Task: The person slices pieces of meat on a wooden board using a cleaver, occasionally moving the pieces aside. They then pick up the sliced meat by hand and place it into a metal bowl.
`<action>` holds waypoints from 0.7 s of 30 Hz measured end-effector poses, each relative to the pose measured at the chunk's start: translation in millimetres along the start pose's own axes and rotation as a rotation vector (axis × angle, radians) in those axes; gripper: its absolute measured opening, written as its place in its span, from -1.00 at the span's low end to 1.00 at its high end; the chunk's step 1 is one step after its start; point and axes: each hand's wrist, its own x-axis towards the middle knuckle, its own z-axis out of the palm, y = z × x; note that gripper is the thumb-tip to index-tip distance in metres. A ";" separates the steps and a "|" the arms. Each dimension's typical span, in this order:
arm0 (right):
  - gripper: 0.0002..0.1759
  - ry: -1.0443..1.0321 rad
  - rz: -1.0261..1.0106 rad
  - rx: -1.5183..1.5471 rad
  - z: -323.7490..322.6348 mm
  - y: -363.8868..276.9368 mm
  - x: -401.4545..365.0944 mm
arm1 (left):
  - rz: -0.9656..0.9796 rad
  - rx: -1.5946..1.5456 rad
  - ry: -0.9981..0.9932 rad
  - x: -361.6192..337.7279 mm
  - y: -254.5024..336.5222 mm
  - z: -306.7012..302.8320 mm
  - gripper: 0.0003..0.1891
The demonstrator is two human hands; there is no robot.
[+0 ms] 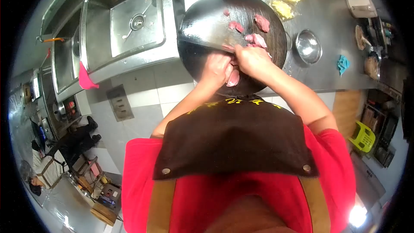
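Fingers (239,51): right hand (254,58) clenched on broad steel cleaver (202,28); left hand (217,67) on pink meat (233,77), grip unclear.

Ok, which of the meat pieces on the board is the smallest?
The tiny pink scrap, lying alone toward the far left of the cutting board. The larger slices all sit to its right and are clearly bigger.
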 end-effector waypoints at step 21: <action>-0.76 -0.062 0.129 0.007 -38.3 31.2 -97.7 | 0.033 0.044 -0.023 -10.1 -6.0 1.9 -0.80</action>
